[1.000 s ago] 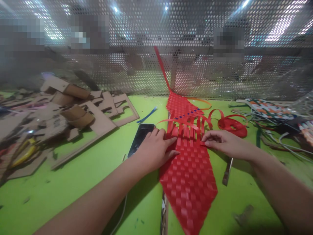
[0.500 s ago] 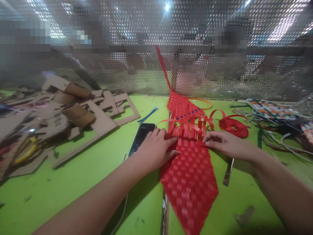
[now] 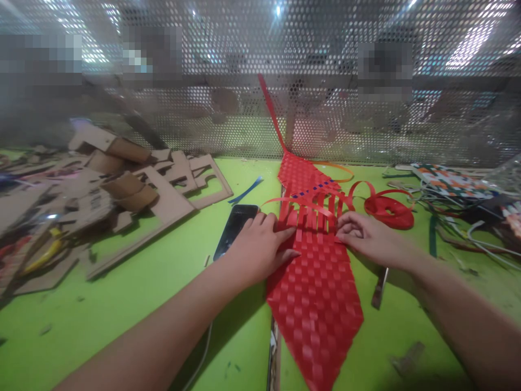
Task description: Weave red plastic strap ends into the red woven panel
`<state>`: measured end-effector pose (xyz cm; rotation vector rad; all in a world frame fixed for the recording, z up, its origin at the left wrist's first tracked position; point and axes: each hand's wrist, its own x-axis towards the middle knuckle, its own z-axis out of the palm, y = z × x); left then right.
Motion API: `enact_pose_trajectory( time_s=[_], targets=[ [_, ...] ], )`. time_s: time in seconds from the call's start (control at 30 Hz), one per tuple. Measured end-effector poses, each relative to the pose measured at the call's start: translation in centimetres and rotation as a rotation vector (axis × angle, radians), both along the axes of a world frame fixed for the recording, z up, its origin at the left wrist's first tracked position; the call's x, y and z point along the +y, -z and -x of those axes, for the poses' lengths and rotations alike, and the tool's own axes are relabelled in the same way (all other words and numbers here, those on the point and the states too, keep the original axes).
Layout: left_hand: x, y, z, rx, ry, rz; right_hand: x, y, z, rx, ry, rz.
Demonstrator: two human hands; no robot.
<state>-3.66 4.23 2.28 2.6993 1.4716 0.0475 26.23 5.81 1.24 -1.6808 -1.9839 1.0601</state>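
A red woven mat of flat strips (image 3: 319,293) lies lengthwise before me, pointed at its near end. Across its middle, several loose strips stand slightly apart, and a thin red strip (image 3: 299,203) arches over them. My left hand (image 3: 260,241) rests on the mat's left edge, thumb and forefinger stretched out flat over the weave. At the right edge, my right hand (image 3: 366,239) has its thumb and fingertips pinched together on a red strip end, mostly hidden by the fingers. Beyond lies a second red woven section (image 3: 303,172) with a blue-dashed strip (image 3: 313,189) across it.
A phone (image 3: 234,231) with a white cable lies beside my left hand. Cardboard scraps (image 3: 134,201) and yellow-handled scissors (image 3: 44,255) pile up at left. A red strip coil (image 3: 388,210), a small blade-like tool (image 3: 379,290) and tangled cords lie right. A perforated screen (image 3: 228,125) stands behind.
My right hand's fingers have shifted slightly up and left along the mat's edge and curled more. My left hand stays in place.
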Motion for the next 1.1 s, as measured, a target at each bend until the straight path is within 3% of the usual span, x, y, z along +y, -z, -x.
enact_pose_trajectory(
  time_s=[0.9,1.1],
  targets=[
    [-0.03,0.09,-0.02,0.017,0.000,-0.012,-0.03,0.61,0.03,0.036,-0.002,0.021],
    [-0.09,0.13,0.03,0.022,-0.003,-0.018,0.27,0.68,-0.54,0.017,0.065,0.016]
  ],
)
